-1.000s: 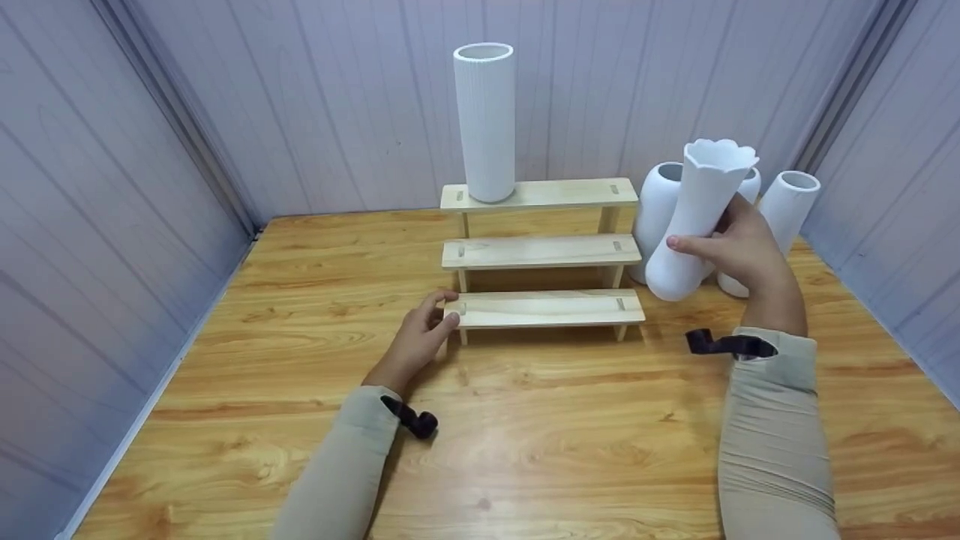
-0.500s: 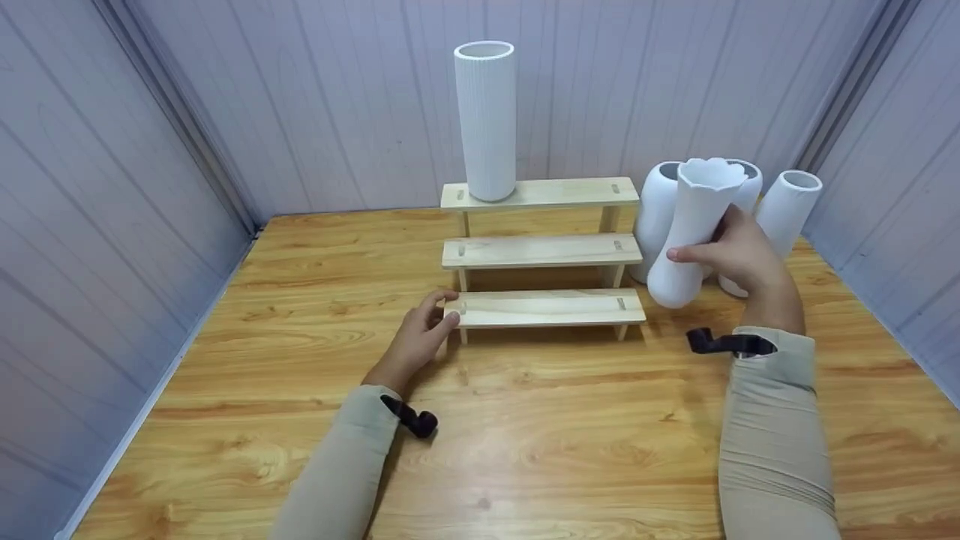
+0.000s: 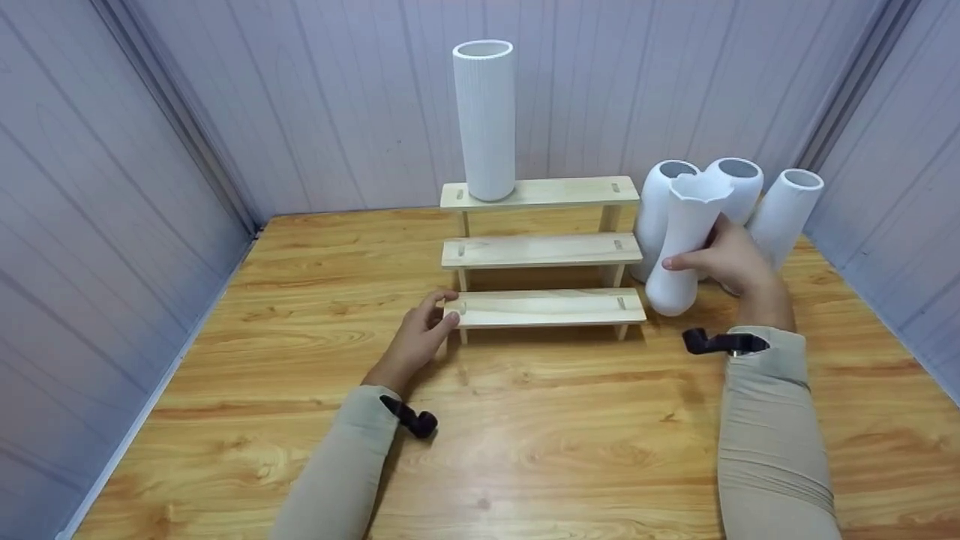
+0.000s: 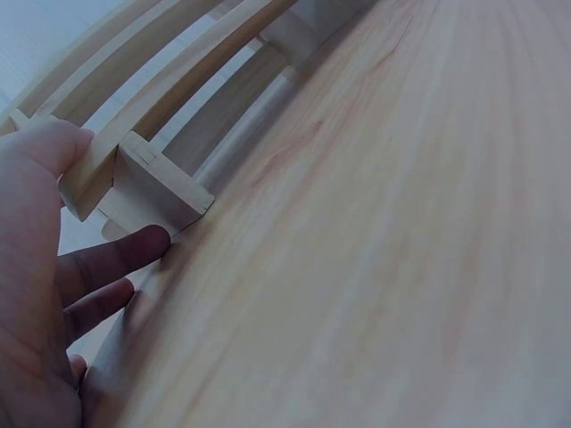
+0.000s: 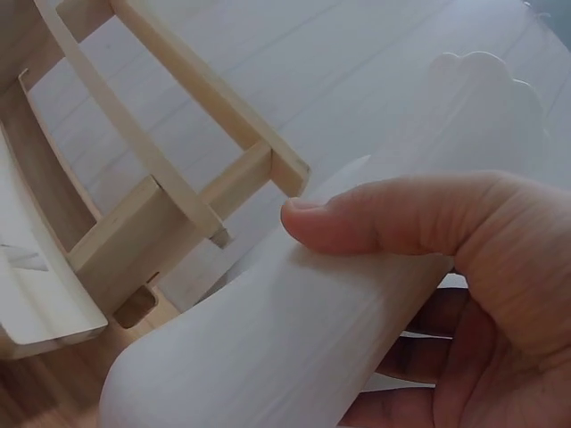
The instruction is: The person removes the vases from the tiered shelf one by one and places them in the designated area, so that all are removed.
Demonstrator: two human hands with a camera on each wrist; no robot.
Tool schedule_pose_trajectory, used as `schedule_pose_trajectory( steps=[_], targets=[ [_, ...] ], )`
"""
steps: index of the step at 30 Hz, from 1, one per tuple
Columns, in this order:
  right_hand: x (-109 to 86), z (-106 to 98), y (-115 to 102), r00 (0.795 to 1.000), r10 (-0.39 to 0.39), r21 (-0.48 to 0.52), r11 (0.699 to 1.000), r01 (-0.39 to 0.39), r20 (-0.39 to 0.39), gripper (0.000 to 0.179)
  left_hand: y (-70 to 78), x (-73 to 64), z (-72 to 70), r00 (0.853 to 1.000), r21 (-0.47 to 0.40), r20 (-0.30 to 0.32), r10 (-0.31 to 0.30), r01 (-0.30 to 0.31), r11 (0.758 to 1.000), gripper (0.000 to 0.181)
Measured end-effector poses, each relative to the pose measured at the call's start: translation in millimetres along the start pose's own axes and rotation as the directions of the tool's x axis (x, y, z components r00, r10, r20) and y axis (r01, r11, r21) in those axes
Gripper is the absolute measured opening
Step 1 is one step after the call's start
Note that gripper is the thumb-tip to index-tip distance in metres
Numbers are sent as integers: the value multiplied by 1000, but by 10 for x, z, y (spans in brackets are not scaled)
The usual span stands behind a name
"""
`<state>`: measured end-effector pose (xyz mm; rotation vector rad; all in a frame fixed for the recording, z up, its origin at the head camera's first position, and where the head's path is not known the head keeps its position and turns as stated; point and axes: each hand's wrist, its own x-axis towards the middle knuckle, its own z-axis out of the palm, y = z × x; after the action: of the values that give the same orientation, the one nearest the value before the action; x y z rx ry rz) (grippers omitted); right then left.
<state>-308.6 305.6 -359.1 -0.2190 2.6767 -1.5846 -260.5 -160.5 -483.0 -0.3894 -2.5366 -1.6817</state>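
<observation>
My right hand [image 3: 731,259] grips a white vase with a scalloped rim [image 3: 684,240] round its narrow middle, thumb on the near side. The vase leans slightly, beside the right end of a three-tier wooden stand [image 3: 544,307]. Whether its base touches the table is unclear. In the right wrist view, my thumb lies across the vase [image 5: 268,330], and the other fingers are partly hidden behind it. My left hand [image 3: 416,337] holds the left end of the stand's lowest tier. The left wrist view has the thumb on the board [image 4: 103,165] and fingers near the leg.
A tall ribbed white cylinder vase [image 3: 486,124] stands on the top tier's left end. More white vases, two rounded [image 3: 652,217] and one slim [image 3: 784,217], stand right of the stand. Panelled walls [image 3: 337,105] enclose the wood-grain table [image 3: 525,435].
My right hand has lowered the scalloped vase and brought it slightly nearer and left, uncovering more of the rounded vase behind. The left hand and stand look unmoved.
</observation>
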Motion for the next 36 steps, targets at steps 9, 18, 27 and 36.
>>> schedule_pose_trajectory(
  steps=[9,18,27,36],
  targets=[
    [51,56,112,1000,3,-45,999,-2,6,101,1,-17,-22,1000,10,17,2,-3,1000,33],
    [62,67,161,999,-31,-81,996,32,16,93,21,-47,-21,999,0,19,-44,44,999,35],
    [38,41,143,999,12,-100,995,-7,48,94,33,-41,-2,1000,13,13,-22,22,1000,33],
    [29,42,124,999,31,-98,995,-27,44,99,35,-42,17,1000,23,6,-27,27,999,32]
  ],
)
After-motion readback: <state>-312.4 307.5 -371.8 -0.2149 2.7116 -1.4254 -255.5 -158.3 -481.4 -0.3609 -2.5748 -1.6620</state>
